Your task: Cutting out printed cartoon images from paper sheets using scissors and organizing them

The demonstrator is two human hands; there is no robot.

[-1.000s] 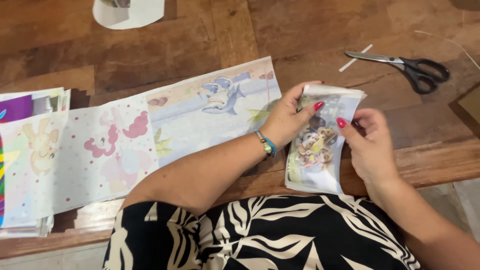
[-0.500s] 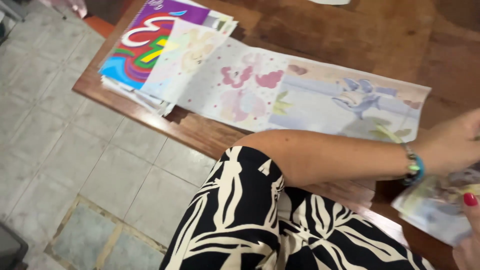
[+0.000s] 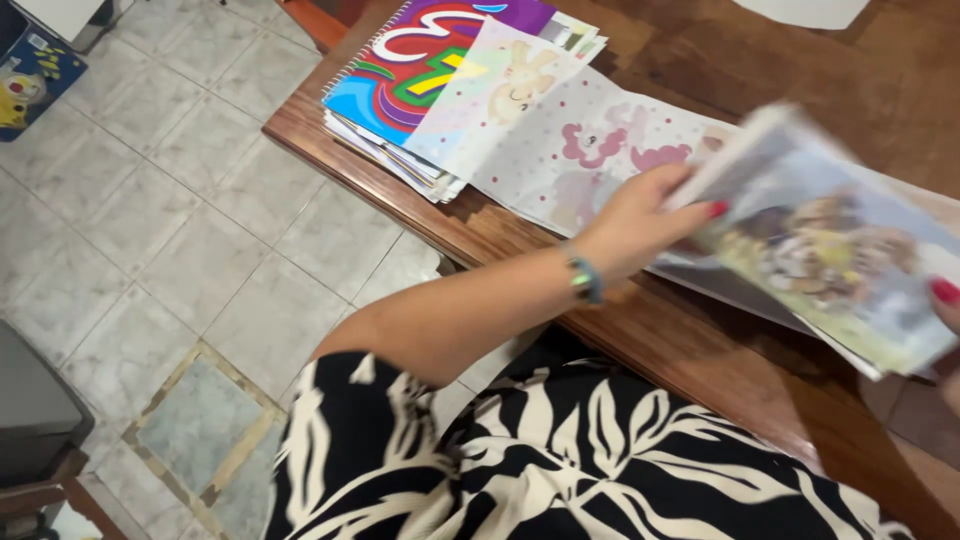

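My left hand (image 3: pixel 645 220) grips the left edge of a blurred printed paper sheet (image 3: pixel 830 250) with cartoon figures, held above the wooden table (image 3: pixel 480 235). My right hand (image 3: pixel 945 300) is mostly cut off at the right frame edge; a red-nailed thumb presses on the sheet's right side. Under the held sheet lies a long strip of pastel cartoon paper (image 3: pixel 590 140) spread across the table.
A stack of spiral notebooks with a colourful cover (image 3: pixel 420 60) sits at the table's left corner, partly under the strip. Grey tiled floor (image 3: pixel 150 230) lies to the left. A dark piece of furniture (image 3: pixel 35 420) stands at the lower left.
The view swung left toward the floor and table corner. Both hands lifted the sheet from low at the right up over the strip; it now lies flatter and wider.
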